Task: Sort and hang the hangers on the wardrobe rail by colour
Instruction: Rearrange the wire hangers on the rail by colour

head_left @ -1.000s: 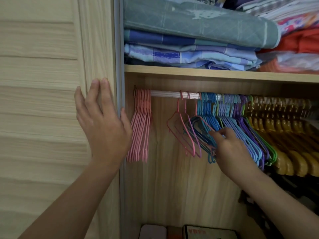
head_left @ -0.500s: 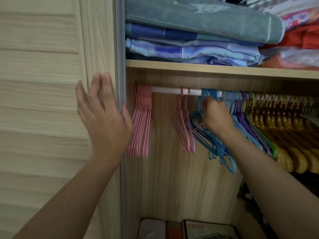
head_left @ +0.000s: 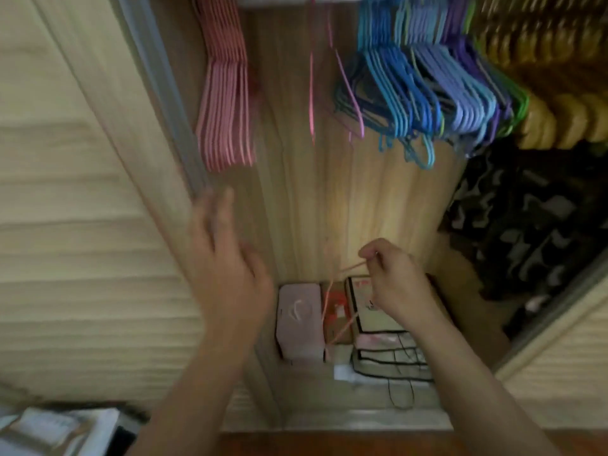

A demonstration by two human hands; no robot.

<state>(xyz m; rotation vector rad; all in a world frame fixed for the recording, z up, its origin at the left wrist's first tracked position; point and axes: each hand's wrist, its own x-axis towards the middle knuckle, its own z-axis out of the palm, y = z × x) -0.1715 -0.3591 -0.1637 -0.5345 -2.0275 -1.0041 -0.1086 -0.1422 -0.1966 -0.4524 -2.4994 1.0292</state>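
A bunch of pink hangers (head_left: 227, 103) hangs at the rail's left end. Two loose pink and magenta hangers (head_left: 329, 80) hang in the gap to their right. Beyond those come blue hangers (head_left: 398, 93), then lilac and purple hangers (head_left: 473, 93), a green one, and wooden hangers (head_left: 559, 93) at the far right. My right hand (head_left: 391, 284) is low in the wardrobe and pinches a thin pink hanger (head_left: 335, 311) that dangles over the boxes. My left hand (head_left: 227, 258) is in the air beside the door edge, fingers spread and relaxed, holding nothing. The picture is blurred by motion.
The sliding door (head_left: 82, 225) fills the left side. On the wardrobe floor stand a pink box (head_left: 299, 320), a red and brown box (head_left: 339, 311) and a black-trimmed fabric box (head_left: 388, 353). Dark patterned clothing (head_left: 526, 232) hangs at the right.
The view has swung down from the rail to the wardrobe floor. My right hand dropped from the blue hangers and now pinches a pink hanger. My left hand came off the door.
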